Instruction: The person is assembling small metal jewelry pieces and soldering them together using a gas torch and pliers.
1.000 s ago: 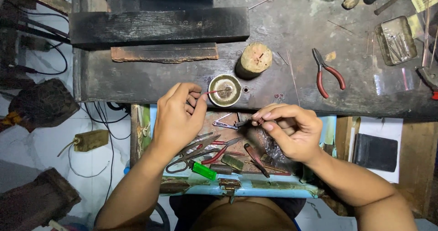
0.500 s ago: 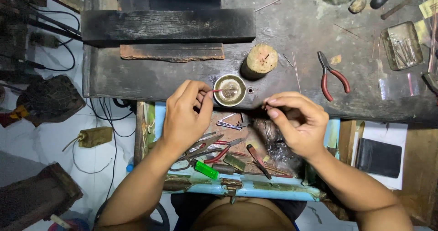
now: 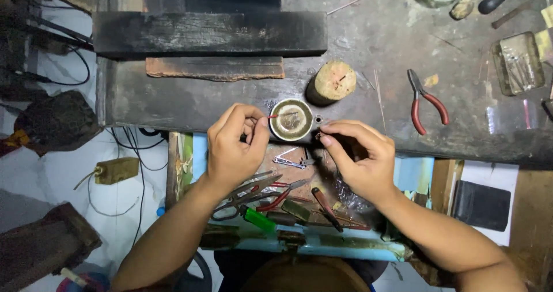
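- Left hand [image 3: 233, 148] pinches a thin red-tipped wire [image 3: 275, 116], tip over the small round metal dish [image 3: 292, 119] at the surface's near edge
- Right hand [image 3: 360, 159] closes its fingertips on something tiny beside the dish; what, I can't tell
- Wire looks light and bendy, best gripped close to the tip
- Red-handled pliers [image 3: 426, 102] lie well off to the right

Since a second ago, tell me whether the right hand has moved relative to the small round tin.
Yes. The right hand has risen from over the tool drawer to the bench edge, its fingertips now beside the small round tin.
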